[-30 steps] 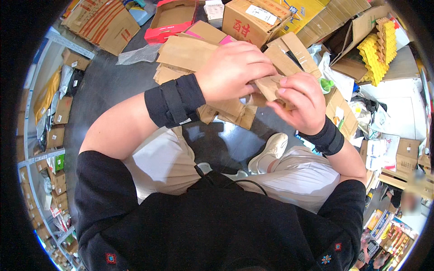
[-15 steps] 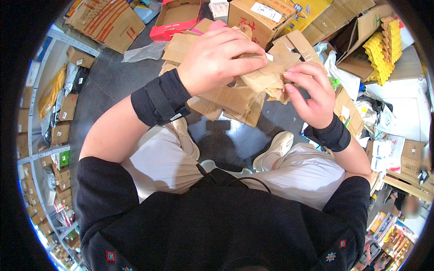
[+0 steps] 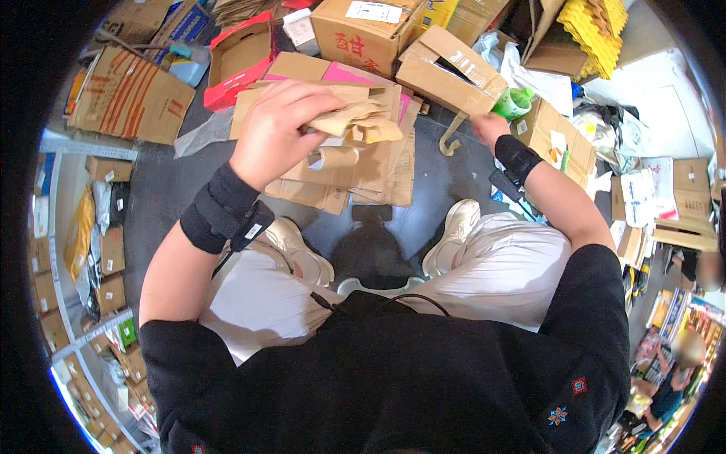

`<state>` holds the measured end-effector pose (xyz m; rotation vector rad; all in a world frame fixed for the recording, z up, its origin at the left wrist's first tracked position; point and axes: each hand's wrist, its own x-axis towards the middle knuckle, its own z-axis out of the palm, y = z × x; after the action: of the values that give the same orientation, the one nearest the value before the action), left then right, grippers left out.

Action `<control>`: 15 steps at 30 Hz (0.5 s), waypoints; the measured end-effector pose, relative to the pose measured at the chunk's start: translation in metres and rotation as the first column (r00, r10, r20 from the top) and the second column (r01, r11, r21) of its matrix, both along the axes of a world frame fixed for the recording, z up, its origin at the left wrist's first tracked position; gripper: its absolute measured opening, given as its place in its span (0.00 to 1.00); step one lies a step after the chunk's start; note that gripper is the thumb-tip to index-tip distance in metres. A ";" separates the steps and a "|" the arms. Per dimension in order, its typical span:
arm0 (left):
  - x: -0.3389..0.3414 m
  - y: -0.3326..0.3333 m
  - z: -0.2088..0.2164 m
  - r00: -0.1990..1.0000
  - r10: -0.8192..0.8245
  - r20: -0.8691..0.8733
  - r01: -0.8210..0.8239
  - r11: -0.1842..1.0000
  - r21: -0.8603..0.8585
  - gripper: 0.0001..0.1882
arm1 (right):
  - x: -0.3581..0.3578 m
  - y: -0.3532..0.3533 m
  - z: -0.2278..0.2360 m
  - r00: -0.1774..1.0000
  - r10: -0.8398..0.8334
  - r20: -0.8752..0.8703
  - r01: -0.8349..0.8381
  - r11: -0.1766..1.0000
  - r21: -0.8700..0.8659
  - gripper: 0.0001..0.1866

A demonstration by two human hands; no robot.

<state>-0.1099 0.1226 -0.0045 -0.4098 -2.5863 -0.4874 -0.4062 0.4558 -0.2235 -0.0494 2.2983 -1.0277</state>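
Observation:
My left hand (image 3: 283, 125) is closed round a wad of torn, folded brown paper (image 3: 355, 122), held above flattened cardboard pieces (image 3: 378, 170) on the dark floor. A curled piece shows under the wad. Stretched out to the right, my right hand (image 3: 493, 130) is beside an open cardboard carton (image 3: 446, 72) and a green, cup-like thing (image 3: 514, 104). Its fingers are small and partly hidden, so whether they hold anything is unclear. Just left of the fingertips, a narrow tan strip (image 3: 450, 144) lies or hangs with a curled end. Black bands wrap both wrists.
A red open box (image 3: 240, 60) and a large brown carton (image 3: 363, 38) stand at the far side. Yellow egg-crate foam (image 3: 594, 38) rises at the far right. Shelves of parcels (image 3: 110, 242) line the left. Plastic bags and boxes crowd the right. Other people are at the lower right.
My right hand has left the brown paper and reached out to the right. The left hand has moved left, keeping the paper. The view has shifted, uncovering the green thing and the tan strip.

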 end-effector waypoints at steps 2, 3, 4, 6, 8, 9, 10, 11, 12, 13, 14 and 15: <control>0.001 -0.007 -0.006 0.999 0.006 0.040 -0.010 0.995 0.095 0.19 | 0.007 0.017 -0.022 0.986 -0.112 0.121 0.111 0.994 0.011 0.25; 0.000 -0.010 -0.007 0.998 0.008 0.061 -0.014 0.995 0.102 0.19 | 0.008 0.025 -0.030 0.969 -0.168 0.179 0.166 0.986 0.024 0.26; 0.002 -0.013 -0.006 0.996 0.022 0.088 -0.032 0.993 0.110 0.19 | 0.009 0.026 -0.030 0.949 -0.109 0.296 0.119 0.993 -0.018 0.31; 0.005 -0.016 -0.007 0.993 0.045 0.109 -0.055 0.994 0.095 0.19 | 0.017 0.015 -0.036 0.934 -0.123 0.334 0.167 0.980 -0.107 0.29; 0.002 -0.016 -0.009 0.990 0.037 0.139 -0.055 0.991 0.121 0.19 | 0.016 0.007 -0.047 0.916 -0.171 0.363 0.244 0.956 -0.164 0.26; 0.001 -0.016 -0.010 0.987 0.035 0.154 -0.056 0.989 0.134 0.20 | 0.016 0.006 -0.052 0.928 -0.172 0.332 0.238 0.956 -0.171 0.25; 0.001 -0.018 -0.011 0.988 0.026 0.153 -0.048 0.989 0.143 0.20 | 0.017 0.002 -0.058 0.938 -0.168 0.302 0.230 0.956 -0.182 0.24; 0.000 -0.018 -0.013 0.988 0.016 0.151 -0.040 0.988 0.151 0.20 | 0.015 -0.002 -0.063 0.948 -0.165 0.272 0.222 0.956 -0.194 0.23; -0.001 -0.019 -0.015 0.989 0.007 0.150 -0.031 0.987 0.160 0.20 | 0.012 -0.005 -0.067 0.954 -0.147 0.261 0.203 0.958 -0.201 0.21; 0.001 -0.020 -0.014 0.986 0.017 0.164 -0.045 0.985 0.168 0.20 | 0.011 -0.011 -0.068 0.964 -0.130 0.233 0.186 0.954 -0.234 0.21; 0.003 -0.021 -0.014 0.983 0.026 0.179 -0.058 0.982 0.178 0.20 | 0.010 -0.016 -0.067 0.972 -0.115 0.203 0.168 0.949 -0.267 0.21; 0.004 -0.023 -0.015 0.980 0.034 0.194 -0.071 0.980 0.187 0.20 | 0.010 -0.021 -0.067 0.980 -0.102 0.174 0.151 0.942 -0.299 0.20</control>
<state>-0.1055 0.0997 -0.0191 -0.2371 -2.6903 -0.7852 -0.3966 0.4345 -0.2909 0.0509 2.0017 -1.4031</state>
